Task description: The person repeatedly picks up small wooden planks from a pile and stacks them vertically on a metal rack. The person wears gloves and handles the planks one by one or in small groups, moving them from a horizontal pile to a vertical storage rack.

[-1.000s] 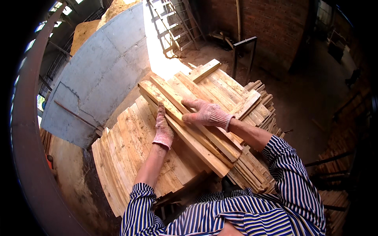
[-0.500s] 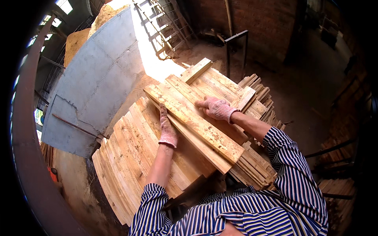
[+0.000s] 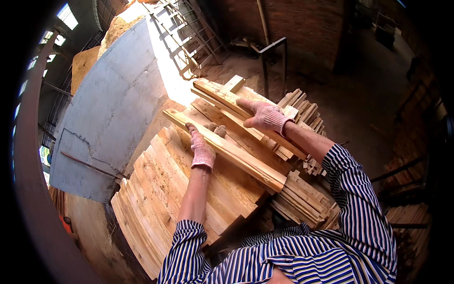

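Observation:
Both my hands wear pinkish knitted gloves. My left hand [image 3: 203,147] is closed around a narrow wooden board [image 3: 227,147], its thumb on the near side and its fingertips showing past the far side. This board is tilted on edge above a layer of side-by-side boards [image 3: 156,175]. Farther right, my right hand [image 3: 266,116] grips another long board [image 3: 220,93], thumb and fingers spread across its width. That board lies roughly parallel to the left one, with a gap between them. Part of its underside and the far fingers are hidden.
Stacked narrow wood strips [image 3: 305,201] lie at the right of the boards, with more strips [image 3: 309,113] beyond. A curved grey panel [image 3: 109,99] stands at left. A ladder [image 3: 187,38], a metal frame [image 3: 274,47] and a brick wall [image 3: 302,28] are at the back.
Two boards that lay together are now apart. My right hand has moved slightly right and nearer with one board in its grip; my left hand keeps the other, now tilted on edge.

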Demonstrator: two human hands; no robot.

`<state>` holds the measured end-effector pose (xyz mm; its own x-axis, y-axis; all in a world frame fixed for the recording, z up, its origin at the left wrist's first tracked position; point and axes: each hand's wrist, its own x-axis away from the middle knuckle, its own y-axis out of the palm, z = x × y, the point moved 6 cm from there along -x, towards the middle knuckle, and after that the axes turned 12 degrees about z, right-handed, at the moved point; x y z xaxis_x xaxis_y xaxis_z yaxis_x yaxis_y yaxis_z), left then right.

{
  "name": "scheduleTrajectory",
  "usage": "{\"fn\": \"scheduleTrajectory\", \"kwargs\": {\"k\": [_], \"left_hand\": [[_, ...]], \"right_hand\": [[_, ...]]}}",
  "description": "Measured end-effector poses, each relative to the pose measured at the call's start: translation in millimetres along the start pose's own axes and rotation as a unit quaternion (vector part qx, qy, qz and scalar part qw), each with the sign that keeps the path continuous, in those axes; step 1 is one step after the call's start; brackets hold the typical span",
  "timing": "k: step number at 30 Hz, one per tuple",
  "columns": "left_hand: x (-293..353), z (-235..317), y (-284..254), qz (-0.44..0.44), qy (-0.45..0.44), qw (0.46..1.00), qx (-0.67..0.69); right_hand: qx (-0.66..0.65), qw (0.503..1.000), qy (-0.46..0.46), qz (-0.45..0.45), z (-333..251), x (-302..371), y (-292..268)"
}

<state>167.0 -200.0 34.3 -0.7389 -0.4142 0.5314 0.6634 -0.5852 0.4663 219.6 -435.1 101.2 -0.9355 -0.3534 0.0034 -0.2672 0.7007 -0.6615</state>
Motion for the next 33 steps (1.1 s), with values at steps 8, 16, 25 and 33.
{"fn": "scheduleTrajectory", "kwargs": {"k": [8, 16, 25, 33], "left_hand": [[4, -12, 10, -0.029, 0.002, 1.000, 0.011], [14, -3, 90, -0.108, 0.310, 0.825, -0.461], [13, -54, 71, -0.117, 0.564, 0.316, -0.753], [7, -55, 115, -0.121, 0.447, 0.391, -0.795]], "right_hand": [[0.149, 0.989, -0.018, -0.001, 18, -6, 34], [-0.170, 0.974, -0.133, 0.075, -14, -11, -5], [0.059, 0.998, -0.004, -0.032, 74, -31, 36], [0.008, 0.923, -0.213, 0.321, 123, -20, -27]]}}
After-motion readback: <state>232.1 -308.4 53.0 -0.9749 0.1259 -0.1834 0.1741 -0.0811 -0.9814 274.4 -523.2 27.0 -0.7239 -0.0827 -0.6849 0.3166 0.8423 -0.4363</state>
